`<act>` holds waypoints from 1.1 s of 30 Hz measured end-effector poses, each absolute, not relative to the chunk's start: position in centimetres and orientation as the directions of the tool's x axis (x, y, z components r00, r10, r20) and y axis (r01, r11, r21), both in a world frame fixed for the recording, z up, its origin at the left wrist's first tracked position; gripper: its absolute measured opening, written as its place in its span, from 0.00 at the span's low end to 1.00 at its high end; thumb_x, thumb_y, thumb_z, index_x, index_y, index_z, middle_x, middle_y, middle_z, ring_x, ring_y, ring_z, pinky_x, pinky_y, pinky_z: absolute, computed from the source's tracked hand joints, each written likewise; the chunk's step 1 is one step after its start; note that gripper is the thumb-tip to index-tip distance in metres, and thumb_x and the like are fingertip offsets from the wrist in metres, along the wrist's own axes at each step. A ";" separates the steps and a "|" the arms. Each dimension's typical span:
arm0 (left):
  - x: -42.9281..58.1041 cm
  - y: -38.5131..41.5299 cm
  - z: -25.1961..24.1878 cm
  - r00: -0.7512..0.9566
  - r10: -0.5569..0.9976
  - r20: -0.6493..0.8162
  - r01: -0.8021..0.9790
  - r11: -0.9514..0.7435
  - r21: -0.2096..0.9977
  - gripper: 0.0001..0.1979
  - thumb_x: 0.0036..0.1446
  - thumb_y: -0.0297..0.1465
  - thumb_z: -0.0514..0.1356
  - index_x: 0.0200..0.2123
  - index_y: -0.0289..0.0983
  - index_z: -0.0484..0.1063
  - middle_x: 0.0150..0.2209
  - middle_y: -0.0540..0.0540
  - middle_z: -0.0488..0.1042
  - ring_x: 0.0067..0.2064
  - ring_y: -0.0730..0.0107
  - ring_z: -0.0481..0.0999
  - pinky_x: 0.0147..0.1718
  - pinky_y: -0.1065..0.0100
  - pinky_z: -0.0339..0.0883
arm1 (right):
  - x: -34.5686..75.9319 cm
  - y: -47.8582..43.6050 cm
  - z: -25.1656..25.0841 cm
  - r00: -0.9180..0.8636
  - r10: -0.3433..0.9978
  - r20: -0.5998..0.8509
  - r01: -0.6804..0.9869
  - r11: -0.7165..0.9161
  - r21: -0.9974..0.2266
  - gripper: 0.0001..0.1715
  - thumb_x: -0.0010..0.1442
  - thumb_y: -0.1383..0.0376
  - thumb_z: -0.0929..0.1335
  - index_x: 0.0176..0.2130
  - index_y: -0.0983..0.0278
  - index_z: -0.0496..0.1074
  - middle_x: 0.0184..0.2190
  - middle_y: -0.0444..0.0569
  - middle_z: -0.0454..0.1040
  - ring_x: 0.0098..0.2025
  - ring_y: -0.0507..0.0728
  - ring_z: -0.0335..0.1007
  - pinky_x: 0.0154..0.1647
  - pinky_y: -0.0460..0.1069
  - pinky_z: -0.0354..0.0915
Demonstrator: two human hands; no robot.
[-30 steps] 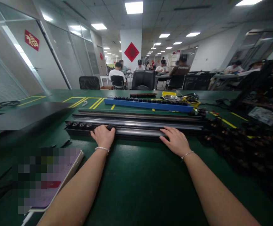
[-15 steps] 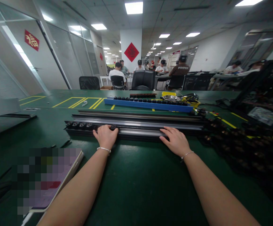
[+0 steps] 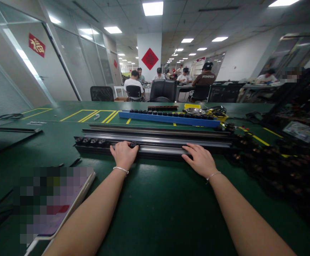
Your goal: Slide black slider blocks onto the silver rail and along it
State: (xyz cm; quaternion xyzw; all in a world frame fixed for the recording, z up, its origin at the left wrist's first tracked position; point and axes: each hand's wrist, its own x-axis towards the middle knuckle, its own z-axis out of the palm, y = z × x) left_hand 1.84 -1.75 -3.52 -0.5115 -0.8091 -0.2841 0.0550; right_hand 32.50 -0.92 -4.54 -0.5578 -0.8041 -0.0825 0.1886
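Long dark metal rails (image 3: 160,149) lie side by side across the green table. Several small black parts (image 3: 93,141) sit in a row at the left end of the nearest rail. My left hand (image 3: 124,154) is closed on another small black part (image 3: 133,144) at the rail, left of its middle; its fingertips are partly hidden. Further right, my right hand (image 3: 200,159) rests with spread fingers on the near rail and holds nothing.
Behind the rails lies a blue strip (image 3: 171,119) bearing several black parts. A yellow tray (image 3: 192,106) and metal dish stand beyond. Dark parts (image 3: 283,177) are heaped at right. A white-edged device (image 3: 87,188) lies at left front. People sit at far tables.
My left hand has moved a little to the right along the rail, together with the small black part. My right hand has stayed nearly in place.
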 end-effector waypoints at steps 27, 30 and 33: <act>2.4 -2.1 -3.7 -0.346 0.824 0.449 0.912 0.182 0.368 0.18 0.52 0.46 0.56 0.34 0.38 0.74 0.37 0.42 0.76 0.48 0.54 0.71 0.58 0.49 0.47 | 32.4 -1.0 -4.6 -0.309 0.864 0.397 0.931 0.360 -0.056 0.30 0.62 0.48 0.55 0.54 0.57 0.67 0.56 0.48 0.66 0.56 0.61 0.59 0.52 0.58 0.59; 2.5 -2.1 -3.7 -0.338 0.826 0.450 0.914 0.173 0.368 0.18 0.52 0.46 0.56 0.34 0.39 0.75 0.37 0.42 0.77 0.48 0.55 0.71 0.57 0.50 0.48 | 32.4 -1.0 -4.6 -0.308 0.865 0.397 0.932 0.359 -0.059 0.29 0.62 0.48 0.55 0.54 0.57 0.67 0.56 0.48 0.66 0.56 0.61 0.59 0.52 0.58 0.59; 2.6 -2.0 -3.8 -0.327 0.827 0.457 0.915 0.156 0.373 0.18 0.52 0.46 0.56 0.34 0.39 0.75 0.37 0.42 0.77 0.47 0.55 0.71 0.57 0.50 0.48 | 32.5 -1.0 -4.6 -0.309 0.862 0.401 0.931 0.361 -0.058 0.29 0.62 0.48 0.55 0.54 0.57 0.67 0.56 0.48 0.66 0.56 0.61 0.59 0.52 0.58 0.59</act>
